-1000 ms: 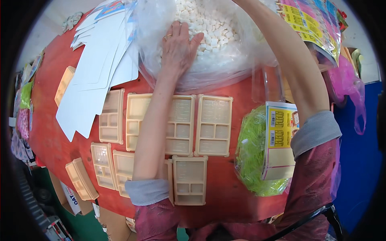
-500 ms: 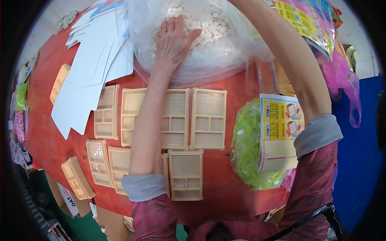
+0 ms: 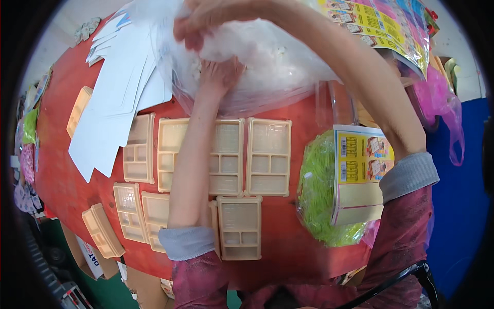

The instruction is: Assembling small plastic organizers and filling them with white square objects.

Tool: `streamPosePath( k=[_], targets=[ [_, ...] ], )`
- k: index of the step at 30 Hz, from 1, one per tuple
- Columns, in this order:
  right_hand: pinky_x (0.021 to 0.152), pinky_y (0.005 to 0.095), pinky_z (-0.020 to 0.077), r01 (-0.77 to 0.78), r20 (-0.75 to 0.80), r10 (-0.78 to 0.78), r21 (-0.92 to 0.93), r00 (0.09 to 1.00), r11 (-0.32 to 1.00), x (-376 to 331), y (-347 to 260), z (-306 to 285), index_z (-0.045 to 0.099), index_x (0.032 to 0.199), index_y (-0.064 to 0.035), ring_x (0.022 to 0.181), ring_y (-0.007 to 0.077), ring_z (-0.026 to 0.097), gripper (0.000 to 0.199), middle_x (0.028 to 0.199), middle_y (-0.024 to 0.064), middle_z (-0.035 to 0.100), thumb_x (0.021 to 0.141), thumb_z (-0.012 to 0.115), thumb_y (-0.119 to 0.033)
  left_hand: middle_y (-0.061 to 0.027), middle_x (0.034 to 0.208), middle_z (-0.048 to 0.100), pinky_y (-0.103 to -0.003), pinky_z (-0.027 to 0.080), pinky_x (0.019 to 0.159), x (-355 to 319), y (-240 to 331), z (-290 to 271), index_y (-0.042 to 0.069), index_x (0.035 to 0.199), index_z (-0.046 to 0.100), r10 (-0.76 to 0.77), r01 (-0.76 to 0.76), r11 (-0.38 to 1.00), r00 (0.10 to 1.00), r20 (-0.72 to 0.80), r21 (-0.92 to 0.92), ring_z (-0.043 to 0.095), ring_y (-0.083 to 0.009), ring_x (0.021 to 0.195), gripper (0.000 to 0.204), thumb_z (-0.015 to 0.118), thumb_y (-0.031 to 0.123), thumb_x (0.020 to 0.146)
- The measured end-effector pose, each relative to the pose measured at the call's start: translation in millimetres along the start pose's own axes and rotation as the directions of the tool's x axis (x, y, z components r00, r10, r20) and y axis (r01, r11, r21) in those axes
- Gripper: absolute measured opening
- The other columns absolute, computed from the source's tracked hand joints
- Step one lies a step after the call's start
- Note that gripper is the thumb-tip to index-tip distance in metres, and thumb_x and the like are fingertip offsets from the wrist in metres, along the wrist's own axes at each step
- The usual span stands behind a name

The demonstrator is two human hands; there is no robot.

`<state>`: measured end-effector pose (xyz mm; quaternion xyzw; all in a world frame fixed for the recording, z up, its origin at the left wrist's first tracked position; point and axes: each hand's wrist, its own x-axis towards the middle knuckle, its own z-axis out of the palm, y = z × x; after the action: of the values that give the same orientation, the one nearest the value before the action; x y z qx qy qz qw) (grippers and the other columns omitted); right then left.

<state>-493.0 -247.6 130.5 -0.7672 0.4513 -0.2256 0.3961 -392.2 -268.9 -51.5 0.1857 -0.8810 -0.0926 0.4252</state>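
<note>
Red table (image 3: 285, 221), curved edges; blue surface (image 3: 458, 206) at right. Clear plastic bag (image 3: 272, 95), far centre, around left hand (image 3: 221, 76), grip untellable; beneath right hand (image 3: 203, 16), fingers curled, grip untellable. Bare tabletop between beige trays (image 3: 269, 157) and green bundle (image 3: 315, 190), reaching near edge.

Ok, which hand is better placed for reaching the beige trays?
Probably the left hand: its forearm crosses above the beige trays and it is nearer them. The right hand is farther up, at the clear plastic bag.
</note>
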Motion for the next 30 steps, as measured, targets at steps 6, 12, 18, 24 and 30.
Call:
streamPosePath(
  k=[6, 12, 18, 24, 30],
  targets=[
    [0.068, 0.0340, 0.0529, -0.098, -0.458, 0.145, 0.124, 0.877, 0.987, -38, 14, -44, 0.063, 0.096, 0.0034, 0.072, 0.0209, 0.065, 0.054, 0.079, 0.0145, 0.068, 0.099, 0.040, -0.046, -0.0174, 0.126, 0.057, -0.054, 0.029, 0.103, 37, 27, -17, 0.009, 0.108, 0.064, -0.280, 0.253, 0.960, 0.847, 0.452, 0.121, 0.047, -0.0381, 0.121, 0.053, 0.045, 0.055, 0.090],
    [0.073, 0.0345, 0.0535, -0.143, -0.529, 0.320, 0.348, 0.786, 0.926, -59, 19, -54, 0.060, 0.102, 0.0047, 0.076, 0.0225, 0.063, 0.068, 0.085, 0.0177, 0.066, 0.101, 0.025, -0.053, -0.0176, 0.131, 0.052, -0.055, 0.029, 0.103, 28, 21, -5, 0.007, 0.113, 0.060, -0.164, 0.167, 0.986, 0.980, 0.108, -0.011, 0.041, -0.0390, 0.129, 0.058, 0.042, 0.058, 0.092],
    [0.075, 0.0356, 0.0531, -0.067, -0.544, 0.391, 0.520, 0.742, 0.851, -62, 17, -47, 0.060, 0.103, 0.0047, 0.077, 0.0235, 0.063, 0.070, 0.085, 0.0177, 0.066, 0.100, 0.022, -0.054, -0.0171, 0.132, 0.052, -0.056, 0.029, 0.103, 29, 20, -8, 0.007, 0.115, 0.059, -0.178, 0.182, 0.983, 0.972, 0.153, -0.011, 0.041, -0.0390, 0.128, 0.055, 0.043, 0.055, 0.093],
    [0.083, 0.0349, 0.0506, -0.092, -0.448, 0.214, 0.278, 0.868, 0.956, -81, 14, -39, 0.059, 0.111, 0.0051, 0.090, 0.0251, 0.063, 0.075, 0.097, 0.0204, 0.066, 0.097, 0.028, -0.062, -0.0191, 0.131, 0.052, -0.057, 0.031, 0.102, 34, 26, -1, 0.007, 0.117, 0.058, -0.165, 0.171, 0.984, 0.979, 0.117, -0.048, 0.043, -0.0385, 0.127, 0.052, 0.042, 0.051, 0.095],
    [0.102, 0.0333, 0.0418, -0.046, 0.142, 0.174, -0.632, 0.974, 0.774, -91, -53, 73, 0.049, 0.129, -0.0028, 0.121, 0.0246, 0.051, 0.048, 0.128, 0.0132, 0.054, 0.085, 0.064, -0.014, -0.0183, 0.136, 0.048, -0.050, 0.032, 0.106, -6, -28, 36, 0.007, 0.129, 0.053, 0.021, -0.094, 0.919, 0.981, -0.193, -0.382, 0.042, -0.0333, 0.130, 0.042, 0.047, 0.031, 0.095]
  ],
)
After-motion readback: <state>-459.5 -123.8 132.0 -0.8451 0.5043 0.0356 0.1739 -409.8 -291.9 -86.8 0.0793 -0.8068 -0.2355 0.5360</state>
